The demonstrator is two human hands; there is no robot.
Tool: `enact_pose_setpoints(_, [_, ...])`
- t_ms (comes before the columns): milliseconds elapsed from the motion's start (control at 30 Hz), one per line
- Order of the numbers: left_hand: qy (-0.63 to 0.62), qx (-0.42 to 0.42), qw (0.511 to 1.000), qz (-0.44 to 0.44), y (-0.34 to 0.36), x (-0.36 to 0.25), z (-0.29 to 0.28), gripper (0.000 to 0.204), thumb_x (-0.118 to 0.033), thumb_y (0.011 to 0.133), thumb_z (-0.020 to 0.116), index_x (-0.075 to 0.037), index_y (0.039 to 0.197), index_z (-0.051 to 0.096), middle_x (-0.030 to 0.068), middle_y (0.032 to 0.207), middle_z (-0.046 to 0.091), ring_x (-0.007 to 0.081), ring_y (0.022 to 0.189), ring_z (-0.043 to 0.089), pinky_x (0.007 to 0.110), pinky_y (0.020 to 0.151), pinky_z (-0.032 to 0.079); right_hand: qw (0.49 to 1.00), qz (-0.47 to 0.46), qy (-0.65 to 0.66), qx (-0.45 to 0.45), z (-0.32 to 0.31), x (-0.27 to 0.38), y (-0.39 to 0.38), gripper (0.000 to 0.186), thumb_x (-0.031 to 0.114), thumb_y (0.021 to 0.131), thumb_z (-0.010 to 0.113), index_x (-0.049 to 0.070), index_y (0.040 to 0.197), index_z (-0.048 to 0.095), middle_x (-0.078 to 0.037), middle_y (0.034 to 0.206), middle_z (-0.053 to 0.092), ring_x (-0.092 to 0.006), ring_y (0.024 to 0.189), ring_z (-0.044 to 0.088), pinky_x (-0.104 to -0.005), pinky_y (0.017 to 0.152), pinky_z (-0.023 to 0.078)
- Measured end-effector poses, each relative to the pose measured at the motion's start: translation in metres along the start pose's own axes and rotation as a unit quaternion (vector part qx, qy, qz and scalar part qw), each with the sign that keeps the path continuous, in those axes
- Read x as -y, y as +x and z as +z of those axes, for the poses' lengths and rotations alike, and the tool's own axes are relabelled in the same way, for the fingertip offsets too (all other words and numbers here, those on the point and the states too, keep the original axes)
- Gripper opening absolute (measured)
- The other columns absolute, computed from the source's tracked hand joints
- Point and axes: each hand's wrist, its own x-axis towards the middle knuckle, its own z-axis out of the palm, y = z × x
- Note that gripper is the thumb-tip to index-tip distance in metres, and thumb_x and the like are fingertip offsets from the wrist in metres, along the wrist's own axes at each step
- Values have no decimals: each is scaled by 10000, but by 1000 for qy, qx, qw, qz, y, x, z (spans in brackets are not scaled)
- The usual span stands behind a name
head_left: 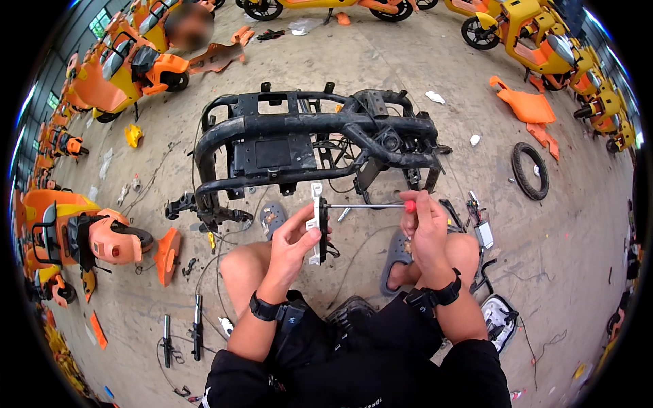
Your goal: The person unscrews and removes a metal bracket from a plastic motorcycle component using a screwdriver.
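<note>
- Toward the left edge of the floor, 1 orange-and-yellow scooter is seen, with a loose orange panel laid just beside it.
- Nearer the floor's lower edge, 2 black rods are laid side by side, slightly apart.
- Toward the middle of the floor, a black tubular frame is placed, beyond both hands.
- By the left hand, a slim black-and-silver part is held upright above the floor, in front of the frame; its sides are gripped between thumb and fingers, the hand closed only to the part's thickness.
- A screwdriver is held level, its shaft pointed left and its far end brought up to the part's dark face; whether it is seated in a screw cannot be told.
- The screwdriver's red handle is pinched by the right hand, its fingers curled closed.
- Toward the floor's right edge, a black tyre is laid flat, with an orange panel piece beyond it.
</note>
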Motion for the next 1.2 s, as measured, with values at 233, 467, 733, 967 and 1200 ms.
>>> enact_pose_setpoints(233, [16,3,1000,15,2,1,-1,653,-347,845,744,29,1314,488,171,1171,607,251,985,638,369,824,555,996,-75,-56,-12,11,0,2,337,160,1002,460,-28,1255,578,-5,718,493,-66,594,441,-221,536,389])
enact_pose_setpoints(467, [10,45,999,18,2,-2,2,681,-313,843,747,-37,1376,426,186,1153,594,256,962,638,381,805,553,1000,15,-21,9,-6,-3,2,370,207,1006,486,-30,1284,550,-10,739,522,-69,620,470,-215,536,382])
enact_pose_setpoints(733, [18,40,999,-8,1,-7,8,846,-327,824,728,-69,1487,271,109,968,574,181,851,573,298,753,486,999,15,-9,30,9,2,0,409,113,962,468,-48,1337,494,-10,888,541,-96,674,489,-255,592,424])
enact_pose_setpoints(967, [32,75,997,-16,0,-11,9,878,-522,815,620,-105,1499,259,88,924,538,163,802,519,287,741,446,999,28,9,21,7,-6,4,305,164,979,535,-21,1217,583,-6,786,559,-82,592,477,-225,535,390])
enact_pose_setpoints(1200, [-34,73,995,-55,0,-7,9,642,-530,994,324,-24,1382,401,68,850,530,154,763,497,282,732,410,999,2,-47,23,7,-8,0,278,188,968,592,-27,1138,640,-30,821,613,-68,609,510,-193,516,393])
